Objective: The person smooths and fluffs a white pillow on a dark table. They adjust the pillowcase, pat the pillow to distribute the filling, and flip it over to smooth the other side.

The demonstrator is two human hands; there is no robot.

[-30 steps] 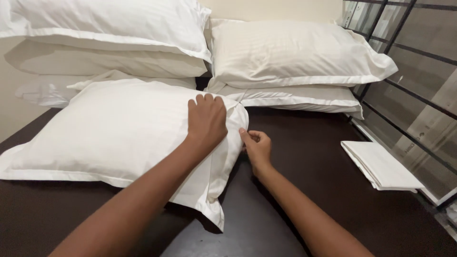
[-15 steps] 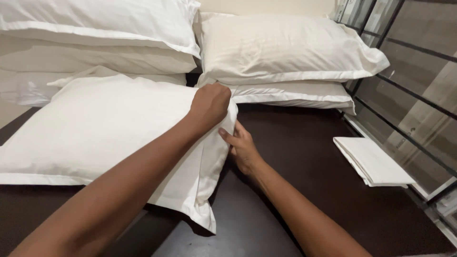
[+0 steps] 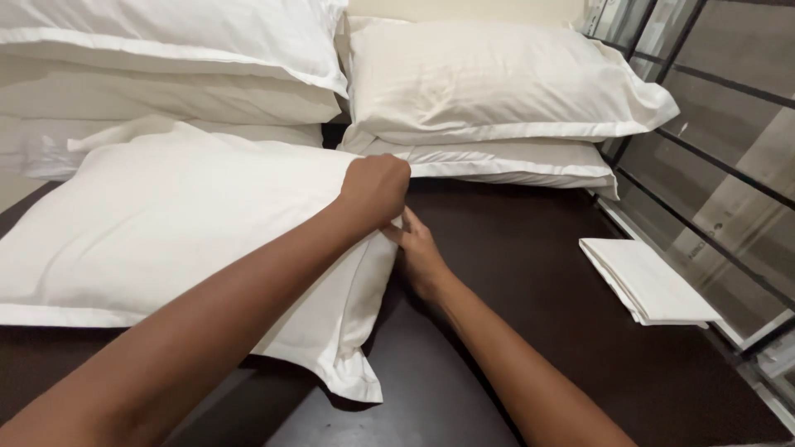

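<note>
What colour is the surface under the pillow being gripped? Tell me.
Dark brown surface, clearest in the head view.

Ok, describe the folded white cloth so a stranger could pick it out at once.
Start at the dark brown surface and go to its right edge, by the dark-framed panels. The folded white cloth lies there alone: flat, thin and squared off, unlike the plump pillows stacked at the back.

A: so where are the hands? 
B: left hand (image 3: pixel 377 189) is fisted on the near white pillow's (image 3: pixel 166 223) right edge — right hand (image 3: pixel 421 252) touches that edge just below. Folded white cloth (image 3: pixel 646 281) lies well apart, on the dark surface (image 3: pixel 513 248).
</note>
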